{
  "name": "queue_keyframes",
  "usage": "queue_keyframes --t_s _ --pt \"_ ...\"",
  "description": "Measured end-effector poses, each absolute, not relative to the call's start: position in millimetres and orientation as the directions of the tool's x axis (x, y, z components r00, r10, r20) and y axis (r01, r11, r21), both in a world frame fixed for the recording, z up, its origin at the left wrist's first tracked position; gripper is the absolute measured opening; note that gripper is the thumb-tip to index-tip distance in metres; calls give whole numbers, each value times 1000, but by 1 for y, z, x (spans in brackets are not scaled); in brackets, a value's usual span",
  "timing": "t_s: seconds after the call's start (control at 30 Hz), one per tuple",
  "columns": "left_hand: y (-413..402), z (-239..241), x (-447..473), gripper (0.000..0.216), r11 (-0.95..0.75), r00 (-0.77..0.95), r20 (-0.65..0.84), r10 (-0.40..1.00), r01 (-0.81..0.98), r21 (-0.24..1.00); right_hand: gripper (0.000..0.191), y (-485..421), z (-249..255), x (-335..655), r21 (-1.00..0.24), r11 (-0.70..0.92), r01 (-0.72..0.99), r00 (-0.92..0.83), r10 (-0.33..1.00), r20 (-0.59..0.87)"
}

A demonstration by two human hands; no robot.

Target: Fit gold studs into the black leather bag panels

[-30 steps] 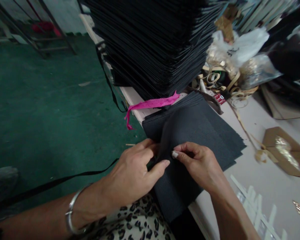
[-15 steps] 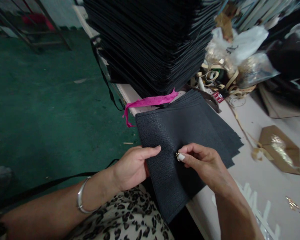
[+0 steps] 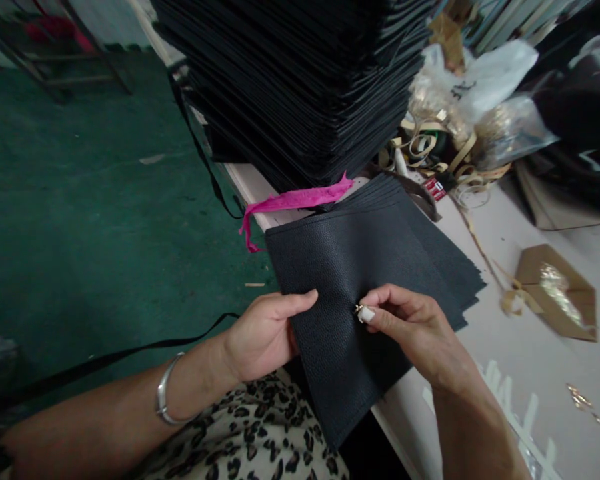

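Observation:
A black grained leather-look panel (image 3: 325,280) lies over the table's near edge, on top of a fanned pile of similar panels (image 3: 445,267). My left hand (image 3: 270,330) grips its left edge, thumb on the upper face and fingers hidden underneath. Over the middle of the panel, my right hand (image 3: 405,320) pinches a small gold-coloured metal piece (image 3: 359,309) between thumb and fingertips, at the panel's surface. The thumbnail side shows a white covering. Whether the metal piece goes through the panel cannot be made out.
A tall stack of black panels (image 3: 300,87) stands behind, with a pink strip (image 3: 300,198) at its foot. To the right are a cardboard tray (image 3: 530,273) with gold pieces, loose gold parts (image 3: 583,402), pale strips (image 3: 513,400), and plastic bags (image 3: 515,137). Green floor (image 3: 105,233) lies left.
The view has shifted slightly, so the surroundings sit a little more to the left. Both hands keep nearly the same hold on the panel and the metal piece.

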State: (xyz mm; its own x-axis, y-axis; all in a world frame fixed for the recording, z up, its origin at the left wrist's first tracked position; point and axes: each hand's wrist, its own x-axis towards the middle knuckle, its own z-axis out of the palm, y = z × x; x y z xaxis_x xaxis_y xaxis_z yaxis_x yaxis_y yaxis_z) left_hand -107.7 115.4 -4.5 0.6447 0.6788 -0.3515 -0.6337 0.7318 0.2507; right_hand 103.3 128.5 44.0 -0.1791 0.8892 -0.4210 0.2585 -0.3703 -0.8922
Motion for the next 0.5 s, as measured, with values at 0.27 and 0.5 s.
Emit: queue_keyframes --t_s 0.27,0.5 --pt "113 -1 -107 22 690 602 -337 724 -639 340 21 127 45 101 -865 -360 349 -156 888 -432" --pt "101 6 -106 33 657 523 -398 754 -579 483 17 124 48 91 -861 -297 414 -134 915 -380"
